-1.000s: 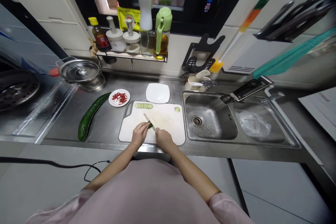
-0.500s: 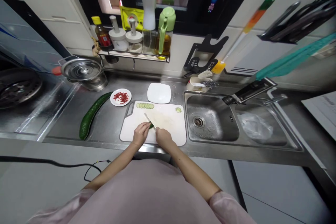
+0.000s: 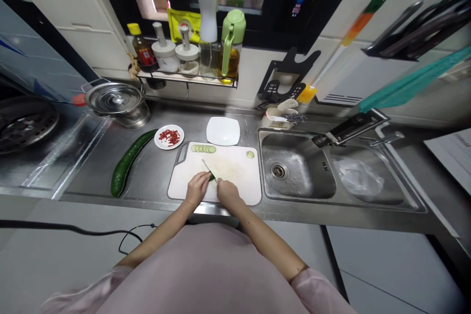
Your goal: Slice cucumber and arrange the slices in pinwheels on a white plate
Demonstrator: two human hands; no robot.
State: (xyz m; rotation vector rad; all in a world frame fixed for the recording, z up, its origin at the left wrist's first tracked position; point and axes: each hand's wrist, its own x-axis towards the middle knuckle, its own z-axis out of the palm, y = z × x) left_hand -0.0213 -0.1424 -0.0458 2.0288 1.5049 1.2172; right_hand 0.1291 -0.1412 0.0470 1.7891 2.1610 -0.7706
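Note:
My right hand [image 3: 228, 193] is closed round the handle of a knife [image 3: 209, 168], whose blade slants up and left over the white cutting board [image 3: 235, 194]. Closed fingers of my left hand [image 3: 197, 186] hold a small dark green cucumber piece [image 3: 212, 176] against the board, right beside the blade. Most of that piece is hidden by the fingers and knife. Along the board's top left lies an overlapping row of pale green cucumber slices [image 3: 203, 148]. One more small cut piece [image 3: 250, 154] sits near the top right corner.
Left of the board lie a long whole green cucumber [image 3: 128, 162] and a plate of chopped red bits [image 3: 157, 140]. Behind it is a white square dish [image 3: 222, 130]. A steel sink [image 3: 298, 184] adjoins on the right; a lidded pot [image 3: 130, 117] stands back left.
My right hand and the knife have shifted very slightly left. The left hand stays in place on the cucumber piece.

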